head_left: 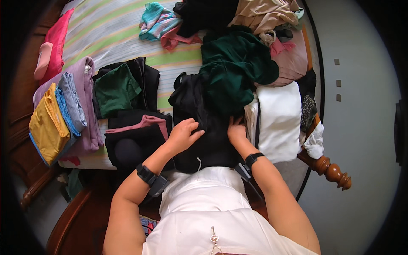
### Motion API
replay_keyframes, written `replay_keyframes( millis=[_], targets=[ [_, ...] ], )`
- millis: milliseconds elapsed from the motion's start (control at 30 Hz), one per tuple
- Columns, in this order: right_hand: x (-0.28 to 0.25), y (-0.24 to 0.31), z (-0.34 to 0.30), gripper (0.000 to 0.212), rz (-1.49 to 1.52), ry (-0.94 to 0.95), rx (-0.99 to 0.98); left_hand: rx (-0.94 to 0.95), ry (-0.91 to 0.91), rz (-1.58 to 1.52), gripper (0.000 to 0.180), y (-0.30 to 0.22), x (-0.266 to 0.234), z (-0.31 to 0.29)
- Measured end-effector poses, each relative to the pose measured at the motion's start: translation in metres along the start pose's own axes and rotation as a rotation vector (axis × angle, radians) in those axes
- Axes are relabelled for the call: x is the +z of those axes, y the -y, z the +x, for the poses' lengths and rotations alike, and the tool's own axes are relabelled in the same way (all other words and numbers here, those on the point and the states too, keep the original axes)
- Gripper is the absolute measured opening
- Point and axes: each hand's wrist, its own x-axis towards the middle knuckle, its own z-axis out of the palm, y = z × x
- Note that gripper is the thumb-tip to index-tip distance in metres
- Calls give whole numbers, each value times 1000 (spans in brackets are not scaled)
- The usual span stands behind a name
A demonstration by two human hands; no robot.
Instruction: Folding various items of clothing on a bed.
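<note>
Black garment [212,148] fabric lies on the striped bed [108,38], between and under the hands. The left hand [185,134] curls at its left side, thumb near the fingers; whether it pinches cloth I cannot tell. The right hand [236,131] reaches into its right side, fingertips partly hidden, grip unclear. Beyond sprawls dark green cloth [231,63]; rightward, folded white cloth [278,123]; far left, folded yellow cloth [49,121].
</note>
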Motion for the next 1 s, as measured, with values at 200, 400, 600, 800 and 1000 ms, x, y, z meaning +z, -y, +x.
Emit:
replay_keyframes(
  millis=[200,400,600,800,1000],
  targets=[
    [-25,-21,-14,101,95,-20,-85,212,-105,-103,28,-25,-5,-56],
    [-84,-46,-40,75,491,-221,-286,87,127,-261,27,-54,-18,-96],
    [-132,-20,-69,43,624,-703,-784,272,237,-148,26,-85,-18,-116],
    [-139,-36,-47,21,736,-728,-674,82,-136,-268,18,-89,-57,-142],
    [-194,-115,-61,18,1163,-722,-495,-152,-602,88,25,-65,-101,-150]
  ],
)
